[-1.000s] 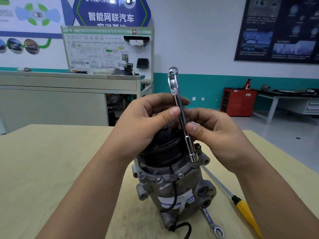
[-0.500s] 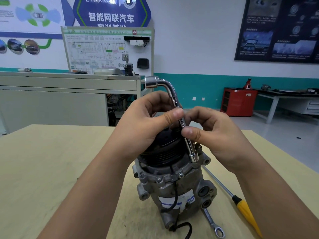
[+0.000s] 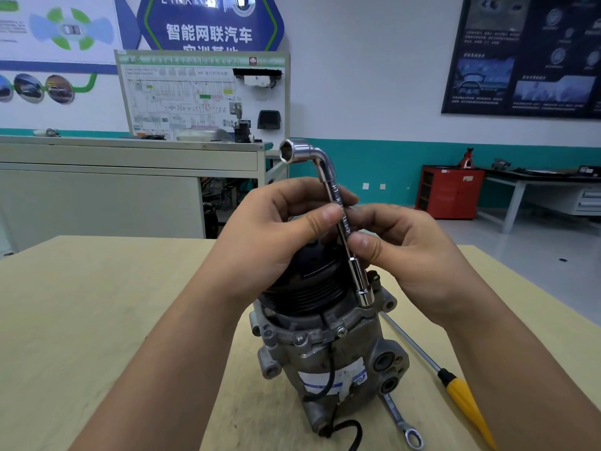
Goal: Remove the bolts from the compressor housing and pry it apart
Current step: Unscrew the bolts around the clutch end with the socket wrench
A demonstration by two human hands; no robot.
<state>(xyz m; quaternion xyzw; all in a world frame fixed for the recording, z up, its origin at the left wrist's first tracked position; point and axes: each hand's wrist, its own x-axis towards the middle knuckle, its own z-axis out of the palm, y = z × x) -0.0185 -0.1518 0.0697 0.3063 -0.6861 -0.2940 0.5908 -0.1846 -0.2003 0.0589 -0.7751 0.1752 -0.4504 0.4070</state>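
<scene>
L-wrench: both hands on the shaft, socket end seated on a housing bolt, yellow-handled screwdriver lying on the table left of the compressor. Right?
Not quite. The head view shows the yellow-handled screwdriver lying right of the compressor, not left. The rest holds: left hand and right hand both pinch the L-wrench shaft, its lower socket seated at a bolt on the housing rim.

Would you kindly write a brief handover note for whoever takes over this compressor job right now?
Left hand and right hand: both pinch the shaft of the chrome L-shaped socket wrench.
The wrench's lower socket is seated on a bolt at the flange of the grey metal compressor housing, upright on the wooden table.
The yellow-handled screwdriver and steel ring spanner lie to its right.
Left: finish the bolts, then pry.
</scene>
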